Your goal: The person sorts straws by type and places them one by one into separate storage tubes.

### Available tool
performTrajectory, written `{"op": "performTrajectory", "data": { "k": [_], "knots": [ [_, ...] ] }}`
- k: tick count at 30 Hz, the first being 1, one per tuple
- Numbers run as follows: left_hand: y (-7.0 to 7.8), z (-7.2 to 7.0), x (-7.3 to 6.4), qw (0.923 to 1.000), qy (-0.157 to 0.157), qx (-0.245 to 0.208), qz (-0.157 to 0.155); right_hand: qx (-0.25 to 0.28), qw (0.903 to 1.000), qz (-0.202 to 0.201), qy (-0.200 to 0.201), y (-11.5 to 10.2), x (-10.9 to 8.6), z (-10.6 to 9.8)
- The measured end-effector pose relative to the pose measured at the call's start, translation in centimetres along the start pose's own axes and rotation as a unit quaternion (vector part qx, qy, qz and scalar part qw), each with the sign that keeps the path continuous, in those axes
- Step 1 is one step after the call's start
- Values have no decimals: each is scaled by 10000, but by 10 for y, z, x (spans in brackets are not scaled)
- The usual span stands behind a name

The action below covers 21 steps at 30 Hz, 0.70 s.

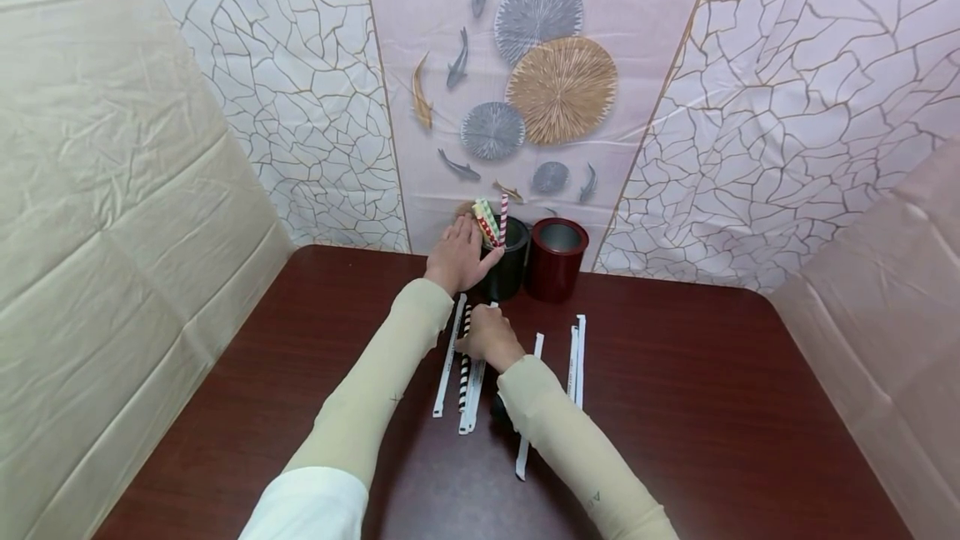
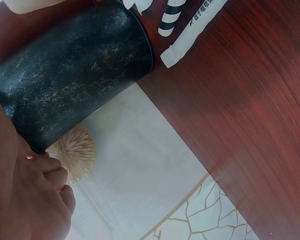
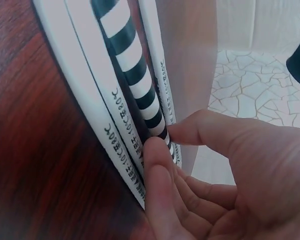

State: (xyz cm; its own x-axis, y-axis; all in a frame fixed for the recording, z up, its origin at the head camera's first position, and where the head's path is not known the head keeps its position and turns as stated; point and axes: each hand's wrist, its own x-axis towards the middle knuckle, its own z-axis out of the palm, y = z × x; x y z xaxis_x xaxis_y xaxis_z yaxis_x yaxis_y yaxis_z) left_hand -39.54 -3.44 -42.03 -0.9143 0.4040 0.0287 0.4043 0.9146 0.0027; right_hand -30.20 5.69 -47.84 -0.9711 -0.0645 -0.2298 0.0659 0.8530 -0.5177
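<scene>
On the tabletop [image 1: 690,423], the black cup [image 1: 504,280] stands at the left hand [image 1: 457,257], whose fingers curl about its rim. Nearer the person, the right hand [image 1: 491,336] pinches the black-and-white striped straw [image 3: 141,85], flanked by white-wrapped straws [image 1: 448,367].

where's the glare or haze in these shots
Head: pale sheen on the near part of the table; left wrist: mottled highlights on the black cup; right wrist: striped straw fairly clear, the patterned backdrop behind hazy and soft.
</scene>
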Motion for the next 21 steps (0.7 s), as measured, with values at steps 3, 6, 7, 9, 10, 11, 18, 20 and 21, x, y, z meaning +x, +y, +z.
{"op": "performTrajectory", "data": {
  "k": [3,6,7,9,10,11,18,20,21],
  "knots": [
    [0,0,0,10000,-37,-10,-1,96,9999,63,-85,4,3,-1],
    [0,0,0,10000,-56,8,-1,182,9996,68,-180,8,4,-2],
    [0,0,0,10000,-60,15,-4,201,9996,61,-194,9,4,-3],
    [0,0,0,10000,-55,9,-8,204,9996,43,-204,12,3,-5],
    [0,-1,0,10000,-50,-5,-8,187,9996,25,-195,13,2,-6],
    [0,-1,0,10000,-50,-21,-11,187,9997,9,-180,14,1,-7],
    [0,-1,0,10000,-28,-92,-7,440,9988,-153,-167,26,-10,-18],
    [0,0,0,10000,-13,-70,-11,445,9987,-174,-190,31,-12,-22],
    [0,0,-1,10000,-9,-53,-15,428,9987,-188,-185,33,-13,-24]
  ]
}}
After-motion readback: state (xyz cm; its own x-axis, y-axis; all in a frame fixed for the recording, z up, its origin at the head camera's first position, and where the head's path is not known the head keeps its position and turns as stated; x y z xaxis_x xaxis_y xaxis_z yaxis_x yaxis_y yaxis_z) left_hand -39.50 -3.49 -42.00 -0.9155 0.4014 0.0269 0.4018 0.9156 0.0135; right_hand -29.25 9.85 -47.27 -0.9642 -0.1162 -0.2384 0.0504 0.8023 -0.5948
